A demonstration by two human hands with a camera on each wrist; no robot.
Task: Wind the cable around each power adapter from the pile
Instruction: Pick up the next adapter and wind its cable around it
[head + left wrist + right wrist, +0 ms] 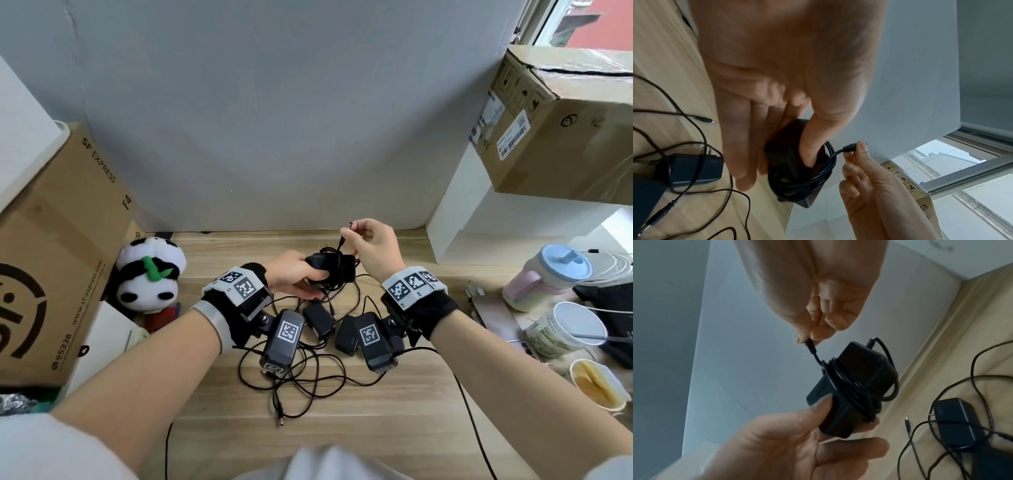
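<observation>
Closest to me on the wooden desk (394,411) is the pile of loose cables (301,377), with two unwound adapters (320,320) just beyond, around 12 o'clock of that tangle. Above them my left hand (294,277) has thumb and fingers curled round the black power adapter (330,270), cable (849,386) looped around its body. At 1 o'clock from it, my right hand (373,248) pinches the cable's plug end (348,226). A plush panda (150,274) sits out at 9 o'clock.

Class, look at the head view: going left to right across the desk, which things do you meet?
SF Express box → panda toy → left hand → held adapter → right hand → lidded cup
</observation>
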